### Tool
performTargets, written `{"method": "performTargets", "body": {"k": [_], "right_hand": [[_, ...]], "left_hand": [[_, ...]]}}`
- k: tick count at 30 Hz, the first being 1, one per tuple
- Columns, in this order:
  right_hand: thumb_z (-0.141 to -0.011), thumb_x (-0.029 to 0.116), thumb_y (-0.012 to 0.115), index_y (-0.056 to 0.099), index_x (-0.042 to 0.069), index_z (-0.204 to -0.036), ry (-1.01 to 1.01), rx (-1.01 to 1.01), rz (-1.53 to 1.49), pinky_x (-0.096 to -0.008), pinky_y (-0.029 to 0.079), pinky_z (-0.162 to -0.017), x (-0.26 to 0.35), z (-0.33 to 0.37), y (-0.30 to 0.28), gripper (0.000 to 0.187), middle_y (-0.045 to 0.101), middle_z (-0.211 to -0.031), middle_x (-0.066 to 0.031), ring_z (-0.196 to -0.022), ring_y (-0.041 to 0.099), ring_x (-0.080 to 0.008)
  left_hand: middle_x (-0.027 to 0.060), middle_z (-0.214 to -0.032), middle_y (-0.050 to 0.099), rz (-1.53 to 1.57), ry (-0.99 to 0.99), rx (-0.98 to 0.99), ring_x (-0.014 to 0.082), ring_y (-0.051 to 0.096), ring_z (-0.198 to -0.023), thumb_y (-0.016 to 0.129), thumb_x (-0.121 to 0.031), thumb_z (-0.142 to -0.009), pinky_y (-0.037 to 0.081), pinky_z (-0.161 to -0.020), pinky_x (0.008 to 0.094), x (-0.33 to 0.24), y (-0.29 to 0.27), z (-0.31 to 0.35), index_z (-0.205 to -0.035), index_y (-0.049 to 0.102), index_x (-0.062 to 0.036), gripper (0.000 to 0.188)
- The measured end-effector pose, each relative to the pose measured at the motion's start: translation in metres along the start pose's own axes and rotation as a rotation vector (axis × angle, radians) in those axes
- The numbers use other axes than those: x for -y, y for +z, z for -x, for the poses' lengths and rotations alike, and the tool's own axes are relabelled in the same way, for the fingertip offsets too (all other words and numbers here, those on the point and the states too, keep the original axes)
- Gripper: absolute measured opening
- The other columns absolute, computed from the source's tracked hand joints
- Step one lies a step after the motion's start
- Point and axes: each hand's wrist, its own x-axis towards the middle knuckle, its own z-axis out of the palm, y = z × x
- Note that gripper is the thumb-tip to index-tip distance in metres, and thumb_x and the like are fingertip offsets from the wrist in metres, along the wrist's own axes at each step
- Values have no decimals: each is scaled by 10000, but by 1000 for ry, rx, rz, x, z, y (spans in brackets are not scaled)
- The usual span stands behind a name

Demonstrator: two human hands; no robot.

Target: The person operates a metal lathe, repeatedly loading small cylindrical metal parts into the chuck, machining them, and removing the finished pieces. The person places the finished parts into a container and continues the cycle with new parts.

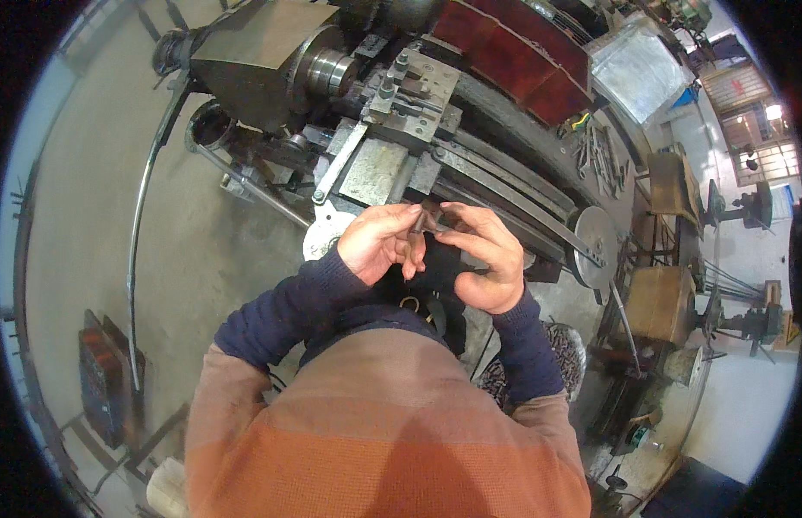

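In front of my chest, my left hand [377,243] pinches a small dark metal piece [429,221] between thumb and fingertips. The fingertips of my right hand [490,259] close on the same piece from the other side. Its exact kind is too small and partly covered to make out. Just beyond my hands stands a lathe, with a bare metal carriage slide [374,173] and a bolted tool post [415,97]. The shiny round spindle end [332,72] faces the tool post from the left.
A round handwheel [593,245] sits at the lathe's right. Wrenches [601,160] lie beyond it, near a dark red cover [515,60]. A long bent rod [142,224] rises on the left. A patterned round seat [566,354] is by my right elbow.
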Motion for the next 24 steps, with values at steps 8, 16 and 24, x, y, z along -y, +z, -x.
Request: {"method": "performTargets", "body": {"k": [8,16,24], "right_hand": [[-518,126,541,613,-1,-921,-44,108,-23,-389,435,-864,-8,-7,4,428,567,-1095,-182,-992,545,-355],[-483,89,579,598,-9,-864,-101,134,144,-408,464,-799,-8,-7,8,393,559,-988,-167,-954,532,-366],[-472,89,598,587,-3,-870,-159,195,271,-406,468,-741,-3,-13,11,409,530,-938,-170,-879,529,-351]], "left_hand": [[118,-636,585,-259,2,-20,180,563,-491,513,-244,-899,470,-480,255,2,-5,0,-891,554,32,279],[123,-726,600,-387,-20,46,165,589,-603,559,-127,-869,488,-557,264,-5,-11,-4,-961,542,73,221],[98,-688,606,-457,25,-10,144,592,-579,570,-92,-858,491,-550,249,-13,-14,-2,-944,573,82,194]]}}
